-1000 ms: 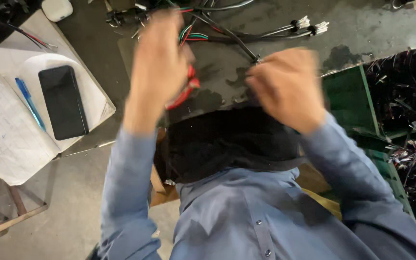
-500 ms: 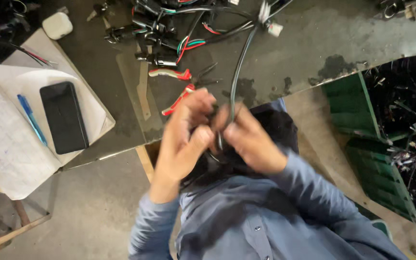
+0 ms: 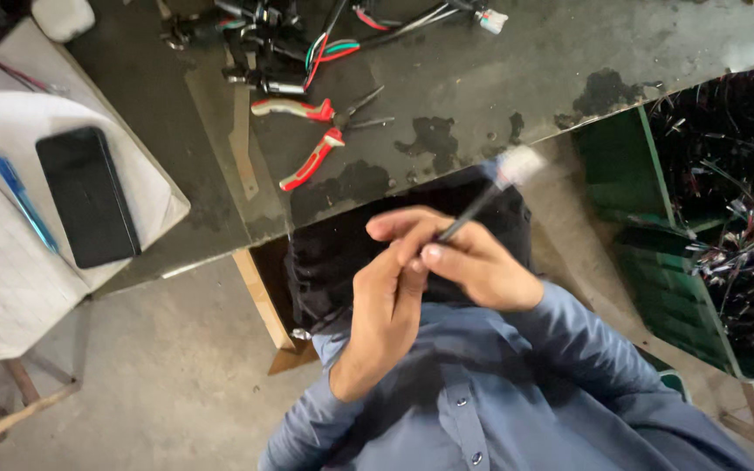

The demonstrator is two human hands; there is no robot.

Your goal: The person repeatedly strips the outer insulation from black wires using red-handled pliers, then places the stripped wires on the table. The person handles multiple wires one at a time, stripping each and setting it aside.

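Both hands meet just below the edge of a stained grey workbench point(image 3: 499, 78): the left hand point(image 3: 390, 296), wrist bent upward, and the right hand point(image 3: 473, 262) pinch together on a thin dark cable point(image 3: 469, 214) ending in a pale, blurred connector point(image 3: 517, 164). On the workbench above lie red-handled pliers point(image 3: 311, 131); left of them, a black phone point(image 3: 87, 196) on paper.

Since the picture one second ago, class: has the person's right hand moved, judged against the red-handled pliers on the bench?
Yes. The right hand has come back off the bench, from beside the red-handled pliers toward the body, meeting the left hand.
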